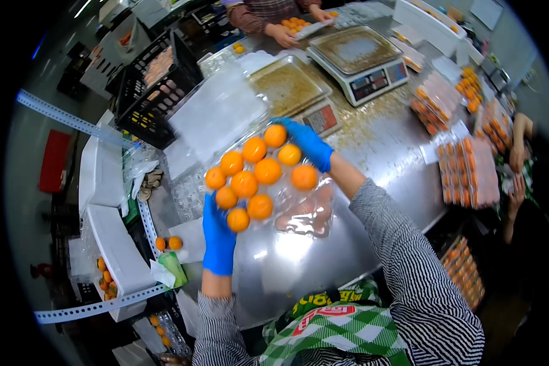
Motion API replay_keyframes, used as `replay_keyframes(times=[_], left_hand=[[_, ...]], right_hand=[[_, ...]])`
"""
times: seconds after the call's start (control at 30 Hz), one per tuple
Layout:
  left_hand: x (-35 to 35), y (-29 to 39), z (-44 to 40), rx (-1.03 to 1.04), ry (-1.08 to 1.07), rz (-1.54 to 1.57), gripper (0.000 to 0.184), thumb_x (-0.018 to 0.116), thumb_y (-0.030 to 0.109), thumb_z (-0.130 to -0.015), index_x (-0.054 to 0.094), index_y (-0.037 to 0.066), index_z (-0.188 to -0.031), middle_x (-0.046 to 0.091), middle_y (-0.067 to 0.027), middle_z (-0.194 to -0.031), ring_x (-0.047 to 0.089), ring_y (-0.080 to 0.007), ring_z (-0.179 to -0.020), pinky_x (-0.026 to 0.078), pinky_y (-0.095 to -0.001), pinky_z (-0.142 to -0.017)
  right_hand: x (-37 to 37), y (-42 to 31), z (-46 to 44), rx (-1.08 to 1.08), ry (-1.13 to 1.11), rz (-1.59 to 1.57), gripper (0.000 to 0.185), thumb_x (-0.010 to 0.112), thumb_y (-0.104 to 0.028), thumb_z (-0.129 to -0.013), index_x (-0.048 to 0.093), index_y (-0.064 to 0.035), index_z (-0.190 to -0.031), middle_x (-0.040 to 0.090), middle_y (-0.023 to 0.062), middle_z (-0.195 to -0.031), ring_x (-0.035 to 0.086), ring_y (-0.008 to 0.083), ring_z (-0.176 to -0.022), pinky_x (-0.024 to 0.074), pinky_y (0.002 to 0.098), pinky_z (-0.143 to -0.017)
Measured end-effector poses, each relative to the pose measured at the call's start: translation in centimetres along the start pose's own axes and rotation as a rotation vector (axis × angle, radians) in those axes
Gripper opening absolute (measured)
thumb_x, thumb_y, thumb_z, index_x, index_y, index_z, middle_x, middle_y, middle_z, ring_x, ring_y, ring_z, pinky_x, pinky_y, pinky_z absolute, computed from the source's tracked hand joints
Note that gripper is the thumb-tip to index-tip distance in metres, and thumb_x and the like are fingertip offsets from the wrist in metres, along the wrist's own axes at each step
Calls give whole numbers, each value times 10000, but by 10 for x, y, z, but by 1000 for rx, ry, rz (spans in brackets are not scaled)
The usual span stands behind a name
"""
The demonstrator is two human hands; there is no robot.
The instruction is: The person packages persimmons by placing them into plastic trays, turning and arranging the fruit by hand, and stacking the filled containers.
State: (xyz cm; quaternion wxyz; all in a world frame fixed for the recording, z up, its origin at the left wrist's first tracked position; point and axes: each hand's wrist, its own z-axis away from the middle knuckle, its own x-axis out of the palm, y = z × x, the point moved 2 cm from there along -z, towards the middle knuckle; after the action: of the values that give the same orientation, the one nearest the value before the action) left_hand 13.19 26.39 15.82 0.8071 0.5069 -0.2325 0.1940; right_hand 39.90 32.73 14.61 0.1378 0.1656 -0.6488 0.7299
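Observation:
Both my gloved hands hold a clear plastic tray [287, 198] over the steel table. Several round orange fruits [267, 171] sit toward its far and left side. My left hand [218, 235], in a blue glove, grips the near left edge, its fingers partly hidden. At the far right edge, my right hand [305, 143] is closed on the rim, thumb and fingers close to the fruit. Through the tray's bare near part, a pinkish patch [306, 213] shows; I cannot tell what it is. Behind the tray lies a stack of white sheets [219, 113].
Two scales, one with a display [369, 85], stand at the back. Packed fruit trays [468, 174] are stacked at right, beside another person's hands [517, 168]. Across the table a person's hands [283, 35] hold a fruit tray. A black crate [158, 88] stands left; a tissue pack [172, 268] lies near.

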Motion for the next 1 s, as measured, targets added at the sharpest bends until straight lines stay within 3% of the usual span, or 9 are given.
replay_keyframes(times=[0.1,0.27,0.33,0.47,0.53,0.63,0.77,0.9,1.0], left_hand=[[30,2,-68,-36,-11,6,482,425,421,-946,434,86,-1294,492,-112,-1277,525,-275,-1124,464,-426,-934],[58,5,-163,-78,2,-43,527,452,447,-929,434,65,-1293,517,-126,-1241,555,-262,-1077,478,-398,-905],[61,7,-188,-44,63,-132,535,467,448,-922,450,50,-1278,530,-133,-1219,559,-244,-1061,488,-377,-878],[36,20,-232,-2,105,-732,458,524,392,-904,569,-7,-1124,613,-79,-999,599,-154,-858,484,-262,-705],[40,29,-217,93,127,-770,421,542,361,-900,585,-10,-1094,617,-63,-951,604,-143,-824,476,-247,-684],[34,29,-175,294,187,-767,332,563,272,-898,600,-14,-1063,624,-75,-925,605,-132,-832,468,-247,-689],[-33,-31,-97,391,314,-1144,309,547,222,-905,590,-19,-1094,649,-130,-989,615,-179,-865,477,-304,-766],[-45,-107,-8,175,299,-1148,394,576,256,-890,544,13,-1198,660,-137,-965,614,-186,-863,474,-311,-776],[-25,-121,30,-148,300,-861,415,579,285,-892,542,19,-1208,650,-123,-1007,604,-163,-888,479,-280,-762]], right_hand=[[-36,-19,-54,212,45,-73,462,431,-414,-948,497,-97,-1276,558,52,-1183,537,133,-1033,441,269,-904],[-102,-14,-149,113,254,323,702,457,-598,-867,540,22,-1185,577,119,-1084,529,196,-879,451,343,-771],[-123,-17,-176,240,225,387,643,461,-590,-869,547,-31,-1176,584,107,-1022,520,162,-695,455,315,-603],[-128,-28,-182,203,234,417,619,446,-575,-881,564,-33,-1155,584,117,-1005,500,146,-592,446,294,-516],[-125,-41,-165,117,281,488,504,475,-470,-912,591,-20,-1110,587,111,-1035,535,147,-627,472,292,-558],[-122,-46,-109,-471,411,646,426,517,-366,-911,598,12,-1089,624,144,-961,574,219,-725,468,313,-684],[-119,5,-10,-399,449,811,267,530,-241,-900,641,-37,-1032,636,149,-904,598,300,-807,458,349,-741],[-114,92,65,-297,214,1158,257,517,-250,-891,651,-54,-988,628,161,-904,569,357,-813,456,410,-740],[-88,81,101,-121,369,1256,261,527,-272,-882,648,-59,-971,623,165,-894,567,353,-823,451,427,-746]])
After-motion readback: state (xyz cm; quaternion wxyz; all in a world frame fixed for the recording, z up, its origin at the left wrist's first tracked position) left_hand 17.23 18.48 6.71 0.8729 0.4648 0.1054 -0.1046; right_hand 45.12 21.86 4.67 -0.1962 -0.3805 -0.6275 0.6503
